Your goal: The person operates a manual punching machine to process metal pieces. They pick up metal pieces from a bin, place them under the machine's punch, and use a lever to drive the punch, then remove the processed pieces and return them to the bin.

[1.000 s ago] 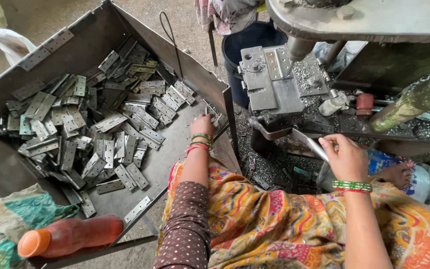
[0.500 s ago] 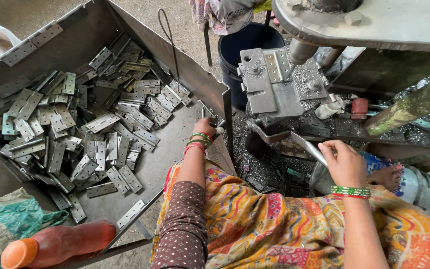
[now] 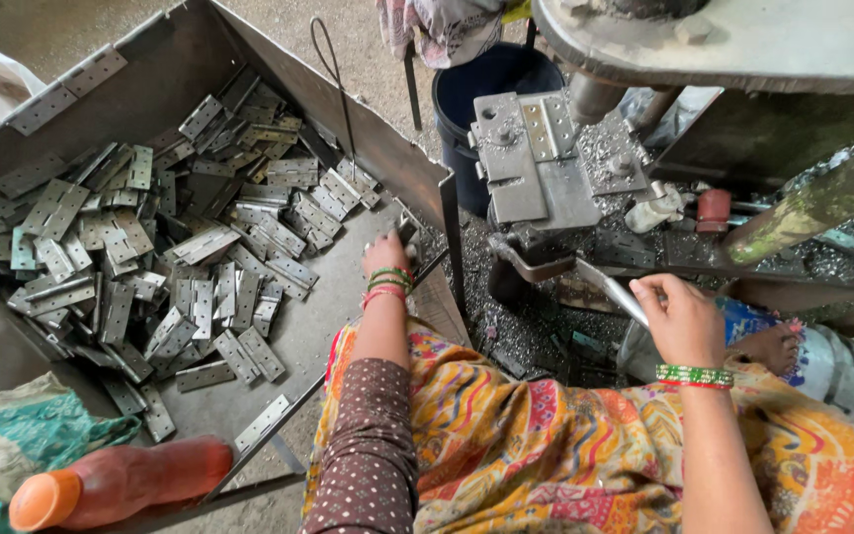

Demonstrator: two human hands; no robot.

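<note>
- The tray (image 3: 12, 326) on my left holds a big heap of hinges (image 3: 150, 257).
- The press (image 3: 546, 168) stands far right, its plate bare.
- My left hand (image 3: 385, 255) is closed on one hinge at the tray's right edge.
- My right hand (image 3: 682, 316) grips the lever (image 3: 617, 293).
- I judge this the picking step; next the hinge must be set flat on the plate.

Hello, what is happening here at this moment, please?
A person sits between a metal tray full of flat hinge plates and a small press. The left hand is in the tray's near corner, on a plate there. The right hand grips a metal lever in front of the press. Metal chips lie around the press. An orange bottle lies beside the tray.
</note>
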